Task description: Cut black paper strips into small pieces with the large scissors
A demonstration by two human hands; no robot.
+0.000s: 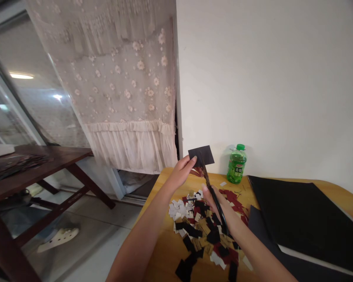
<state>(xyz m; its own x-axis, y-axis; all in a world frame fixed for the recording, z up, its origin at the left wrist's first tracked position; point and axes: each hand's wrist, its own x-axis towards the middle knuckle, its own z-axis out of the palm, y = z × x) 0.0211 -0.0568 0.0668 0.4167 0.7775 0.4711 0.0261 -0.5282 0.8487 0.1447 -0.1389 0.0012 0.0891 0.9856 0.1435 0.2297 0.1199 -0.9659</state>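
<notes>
My left hand (181, 171) pinches a small black rectangle of paper (201, 156) and holds it up above the table. My right hand (220, 207) grips black scissors (212, 193), whose blades reach up into the lower edge of that paper. Below both hands lies a heap of small cut paper pieces (207, 231) in black, white, red and tan on the yellow wooden table (164, 250).
A green plastic bottle (237, 163) stands by the white wall. Large black sheets (300, 215) lie at the right of the table. A dark wooden table (32, 164) stands at the left, a lace curtain (120, 86) hangs behind, and a white shoe (59, 238) lies on the floor.
</notes>
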